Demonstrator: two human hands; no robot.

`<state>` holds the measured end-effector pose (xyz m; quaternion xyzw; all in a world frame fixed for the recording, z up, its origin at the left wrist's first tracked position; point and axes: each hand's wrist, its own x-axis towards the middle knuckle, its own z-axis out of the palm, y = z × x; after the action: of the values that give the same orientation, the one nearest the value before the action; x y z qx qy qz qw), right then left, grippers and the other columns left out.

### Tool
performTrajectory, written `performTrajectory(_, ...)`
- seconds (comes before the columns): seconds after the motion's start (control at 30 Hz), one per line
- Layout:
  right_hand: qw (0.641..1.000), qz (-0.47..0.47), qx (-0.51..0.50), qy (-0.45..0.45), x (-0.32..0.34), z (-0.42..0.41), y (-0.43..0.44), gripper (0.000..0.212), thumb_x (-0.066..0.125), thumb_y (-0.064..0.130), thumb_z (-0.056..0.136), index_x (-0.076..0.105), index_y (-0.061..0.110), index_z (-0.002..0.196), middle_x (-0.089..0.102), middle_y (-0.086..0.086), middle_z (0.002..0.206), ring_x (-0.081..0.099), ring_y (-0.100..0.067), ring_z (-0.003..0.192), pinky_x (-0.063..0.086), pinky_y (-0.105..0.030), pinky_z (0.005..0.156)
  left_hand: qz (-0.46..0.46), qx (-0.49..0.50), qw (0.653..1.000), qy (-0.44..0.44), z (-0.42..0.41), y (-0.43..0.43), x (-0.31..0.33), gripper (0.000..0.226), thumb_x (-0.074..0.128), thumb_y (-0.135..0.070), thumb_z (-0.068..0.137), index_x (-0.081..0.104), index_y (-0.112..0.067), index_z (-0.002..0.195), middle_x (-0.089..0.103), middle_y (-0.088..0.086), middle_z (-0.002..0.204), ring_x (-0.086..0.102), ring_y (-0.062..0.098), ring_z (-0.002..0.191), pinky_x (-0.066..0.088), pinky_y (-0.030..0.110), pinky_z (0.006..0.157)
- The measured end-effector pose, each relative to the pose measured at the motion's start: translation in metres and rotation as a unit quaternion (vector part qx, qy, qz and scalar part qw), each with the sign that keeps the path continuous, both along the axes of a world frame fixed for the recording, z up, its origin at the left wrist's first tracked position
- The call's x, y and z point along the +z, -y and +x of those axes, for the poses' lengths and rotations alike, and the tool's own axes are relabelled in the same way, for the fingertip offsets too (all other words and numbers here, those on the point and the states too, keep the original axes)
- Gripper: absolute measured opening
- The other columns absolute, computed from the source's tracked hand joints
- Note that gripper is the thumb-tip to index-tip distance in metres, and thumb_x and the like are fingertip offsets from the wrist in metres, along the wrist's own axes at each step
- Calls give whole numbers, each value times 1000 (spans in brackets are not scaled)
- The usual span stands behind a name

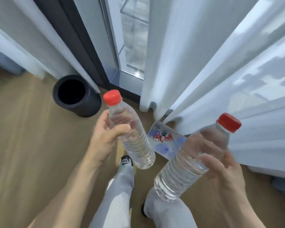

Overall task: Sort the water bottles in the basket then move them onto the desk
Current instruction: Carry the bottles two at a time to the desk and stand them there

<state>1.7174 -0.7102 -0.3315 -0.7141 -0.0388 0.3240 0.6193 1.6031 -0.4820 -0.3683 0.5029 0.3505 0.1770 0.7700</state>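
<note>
Under me runs a tan wood floor (23, 129). Ahead, daylight comes through a dark-framed window (132, 38) between white curtains (220, 63). A black round bin (76, 96) stands by the left curtain's hem.

Pale wood floor (23, 137) under your feet.
One of your shoes (126, 160) is planted near its middle. A black round bin (91, 105) stands upright at the floor's far edge by the window frame. To its right, a printed plastic-wrapped pack (163, 142) lies at the foot of the white curtain (171, 63).
</note>
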Motion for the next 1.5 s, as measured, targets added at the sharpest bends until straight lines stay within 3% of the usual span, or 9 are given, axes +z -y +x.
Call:
performTrajectory(0.13, 996, 74, 34, -38, 84, 5, -22, 52, 67, 38, 61, 67, 21, 110, 71, -16, 101, 67, -31, 89, 52, -48, 83, -48, 50, 996, 47, -19, 11, 100, 35, 64, -28, 57, 65, -13, 88, 70, 3, 71, 66, 16, 61, 56, 28, 57)
performTrajectory(0.27, 980, 131, 150, -9, 167, -13, -65, 29, 71, 33, 69, 69, 15, 92, 73, -4, 72, 67, -17, 65, 55, -25, 58, -66, 97, 991, 71, -56, 26, 183, 55, 84, -39, 45, 70, -11, 90, 70, 7, 74, 65, 19, 61, 55, 29, 58)
performTrajectory(0.4, 942, 165, 287, 44, 224, -49, -91, 36, 69, 45, 72, 71, 15, 93, 74, -13, 87, 69, -24, 77, 55, -33, 71, -67, 195, 975, 80, -107, 53, 235, 63, 82, -47, 51, 72, -7, 98, 65, 20, 91, 64, 27, 70, 54, 36, 69)
performTrajectory(0.57, 883, 225, 412, 17, 264, -130, -120, 34, 76, 36, 71, 69, 10, 91, 76, 3, 81, 70, -12, 74, 53, -19, 65, 2, 328, 940, 89, -187, 77, 286, 69, 75, -48, 63, 65, -2, 113, 63, 28, 118, 59, 45, 108, 40, 57, 103)
performTrajectory(0.83, 776, 274, 566, -50, 295, -322, -176, 25, 73, 18, 69, 72, 11, 94, 78, -3, 83, 71, -5, 73, 48, -9, 59, 64, 511, 850, 111, -378, 85, 305, 67, 70, -47, 73, 60, -4, 122, 56, 33, 127, 51, 50, 120, 30, 62, 108)
performTrajectory(1.0, 710, 286, 637, -88, 305, -490, -212, 41, 67, 31, 67, 72, 9, 103, 76, -13, 95, 72, -20, 88, 54, -20, 70, 123, 592, 795, 48, -529, 90, 327, 61, 69, -60, 67, 66, -25, 117, 69, 8, 120, 61, 29, 116, 41, 52, 104)
performTrajectory(1.13, 656, 292, 688, -105, 322, -610, -239, 49, 69, 45, 64, 71, 16, 104, 75, -14, 98, 70, -32, 95, 52, -43, 88, 140, 642, 751, 60, -634, 81, 363, 52, 67, -41, 65, 72, -7, 105, 71, 23, 106, 67, 39, 101, 48, 48, 94)
performTrajectory(1.27, 605, 307, 724, -129, 333, -701, -273, 51, 72, 49, 61, 71, 18, 101, 75, -14, 95, 71, -30, 87, 56, -36, 75, 148, 667, 727, 69, -725, 58, 374, 68, 75, -50, 61, 68, -4, 111, 66, 27, 115, 61, 42, 109, 42, 53, 102)
performTrajectory(1.5, 552, 297, 763, -159, 328, -812, -370, 48, 72, 46, 65, 69, 11, 99, 73, -18, 97, 70, -37, 88, 55, -45, 82, 156, 715, 680, 55, -825, -21, 366, 60, 73, -43, 67, 67, -8, 115, 67, 20, 119, 59, 36, 116, 36, 54, 108)
